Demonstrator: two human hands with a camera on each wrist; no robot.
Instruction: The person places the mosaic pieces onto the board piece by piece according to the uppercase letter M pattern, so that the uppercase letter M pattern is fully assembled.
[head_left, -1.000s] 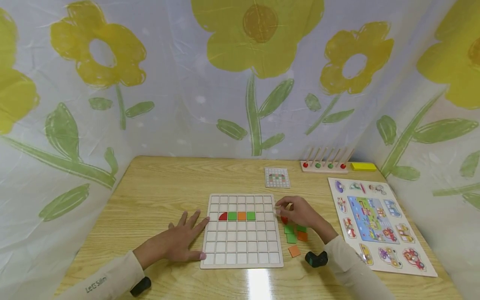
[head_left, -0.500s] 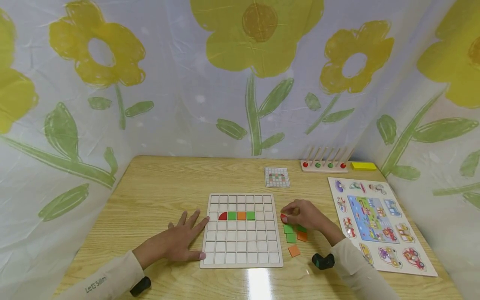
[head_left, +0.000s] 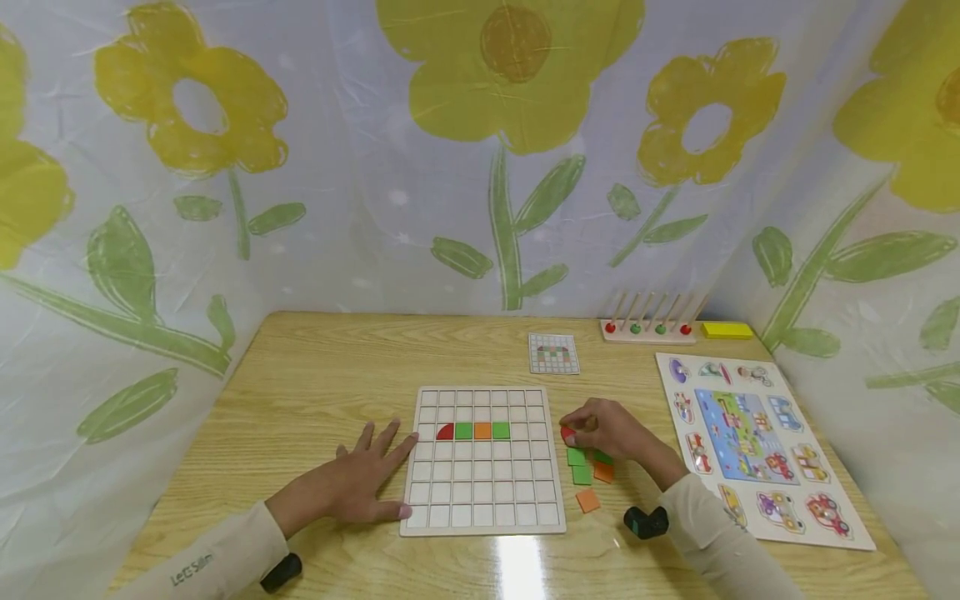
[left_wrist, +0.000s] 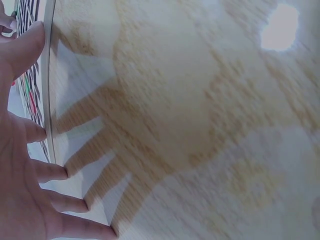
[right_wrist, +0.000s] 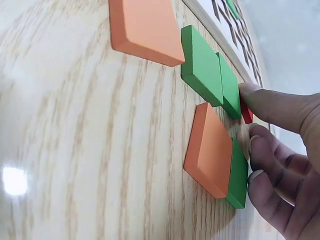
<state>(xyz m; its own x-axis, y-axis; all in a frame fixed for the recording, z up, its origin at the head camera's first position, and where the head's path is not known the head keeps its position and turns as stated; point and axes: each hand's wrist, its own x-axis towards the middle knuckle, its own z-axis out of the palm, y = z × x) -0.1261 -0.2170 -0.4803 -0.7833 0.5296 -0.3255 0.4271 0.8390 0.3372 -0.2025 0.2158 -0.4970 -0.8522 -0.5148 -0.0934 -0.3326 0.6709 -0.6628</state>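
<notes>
Since a second ago, the right hand (head_left: 611, 432) has shifted rightward from the edge of the grid board (head_left: 483, 492); thumb and finger now pinch the red piece (head_left: 567, 435), right of the frame's centre. Green tiles (head_left: 581, 474) and orange tiles (head_left: 588, 500) crowd just below; a puzzle (head_left: 750, 437) lies lower right. The left hand (head_left: 363, 483), fingers spread, touches the grid board's left edge. Four tiles (head_left: 474, 432) sit in its cells.

Left approach to grid board (head_left: 483, 472) mostly blocked by left hand (head_left: 365, 482), spread wide. Right side obstructed: right hand (head_left: 611, 430) at red quarter-circle tile (head_left: 567, 434), green tiles (head_left: 582, 475) alongside; right sleeve (head_left: 716, 533) bars near lane toward picture puzzle (head_left: 748, 437). Passage open beyond board, between pattern card (head_left: 554, 354) and puzzle.
</notes>
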